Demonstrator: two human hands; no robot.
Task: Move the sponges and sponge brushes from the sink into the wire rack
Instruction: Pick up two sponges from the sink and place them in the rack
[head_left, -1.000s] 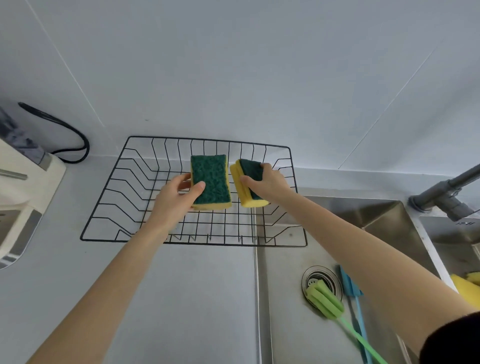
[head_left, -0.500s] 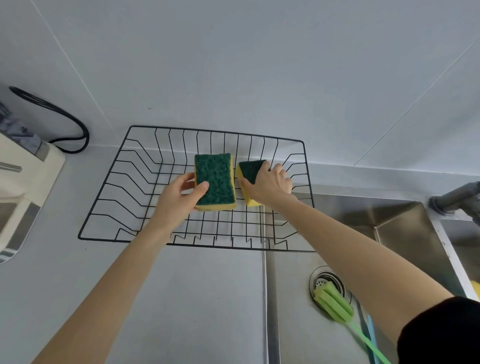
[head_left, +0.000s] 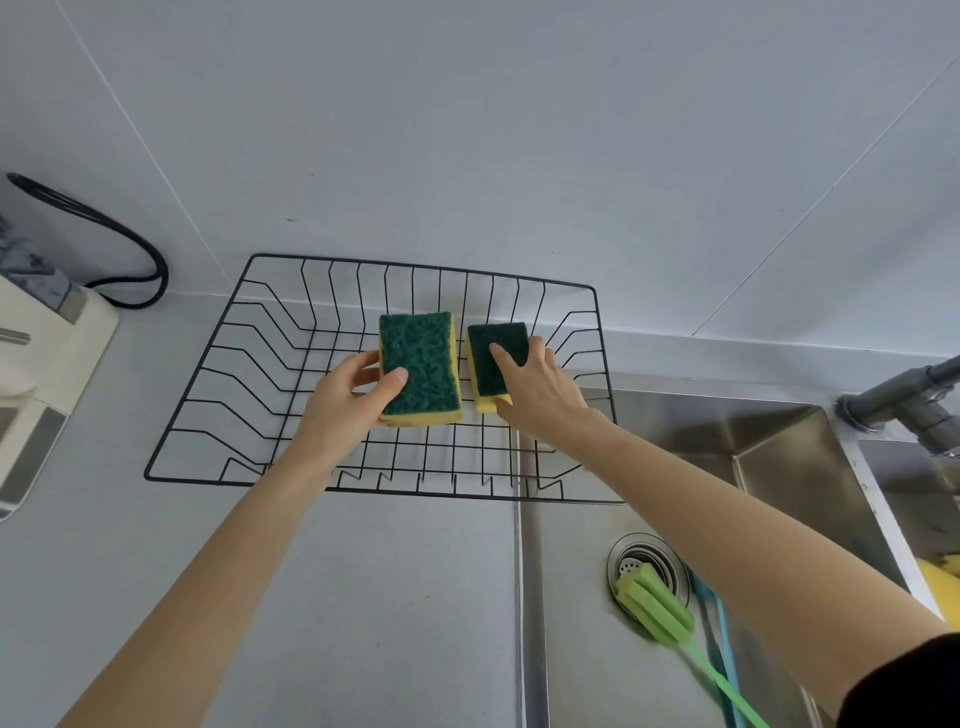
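Sponges sit side by side over the wire rack (head_left: 249, 364): left hand (head_left: 345, 402) grips the left sponge (head_left: 421, 366), right hand (head_left: 540, 395) clasps the right sponge (head_left: 493, 358). A green sponge brush (head_left: 655, 605) lies in the sink (head_left: 779, 467) by the drain.

Two sponges over the black wire rack (head_left: 270, 364)

Left sponge (head_left: 421, 366) and right sponge (head_left: 493, 364): yellow, green pad up; green sponge brush (head_left: 655, 609) lies in the sink (head_left: 769, 436).

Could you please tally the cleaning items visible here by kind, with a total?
Yellow sponges with dark green scouring tops, held over the black wire rack: 2
Long-handled sponge brushes in the steel sink: 2, green and blue
Partly visible yellow sponges at the right edge: at least 1
Total: 5
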